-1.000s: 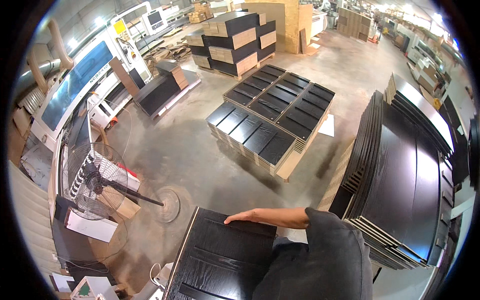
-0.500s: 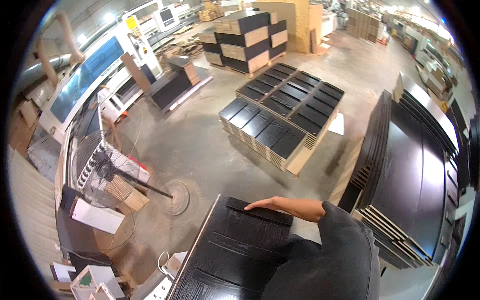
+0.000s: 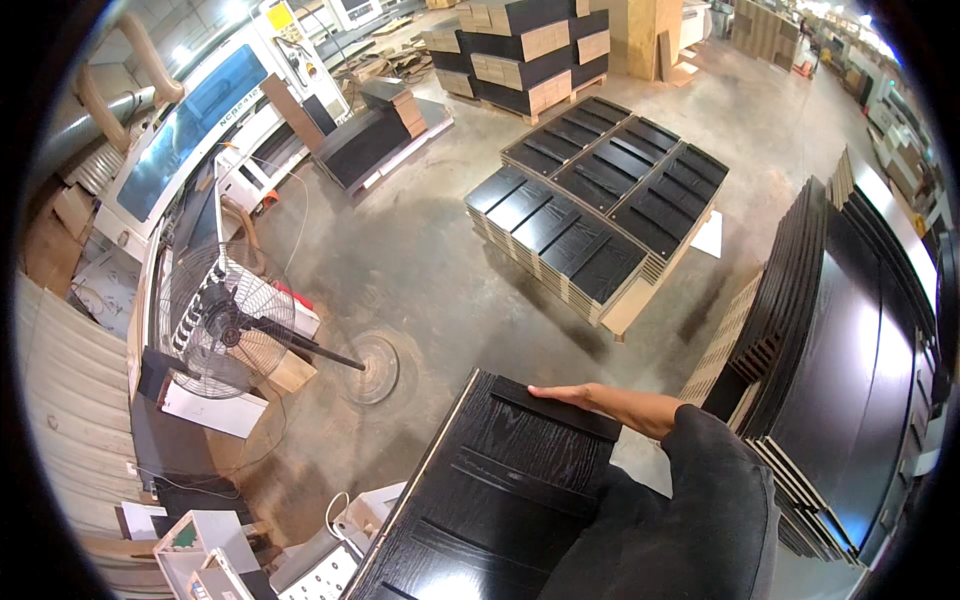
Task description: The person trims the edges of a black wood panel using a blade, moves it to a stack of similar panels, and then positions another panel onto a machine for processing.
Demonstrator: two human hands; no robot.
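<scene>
A: From your end, what do you have on the feed at the hand?

B: I see the right hand (image 3: 562, 396) laid along the far edge of a black panel (image 3: 480, 435), fingers straight and close together. I cannot tell whether the thumb clamps it from below. The left hand is outside my view, so its state I can't tell.

A: And the panel, where is it?

B: It lies at the bottom centre of my view, with raised dark strips across its face and a pale left edge. The near end runs under the dark sleeve (image 3: 690, 500) and out of the picture.

A: Any containers?

B: At the lower left I have a white box (image 3: 222, 535), open on one side, with a green patch inside; what that is, I can't make out. At the back, black and wood-coloured blocks (image 3: 525, 72) are piled on a pallet (image 3: 530, 117). They may be closed boxes or solid; I can't tell.

A: What stands between?

B: A low stack of black panels (image 3: 575, 240) on the floor, well apart from the hand, and a caged fan (image 3: 225, 325) to the left.
</scene>
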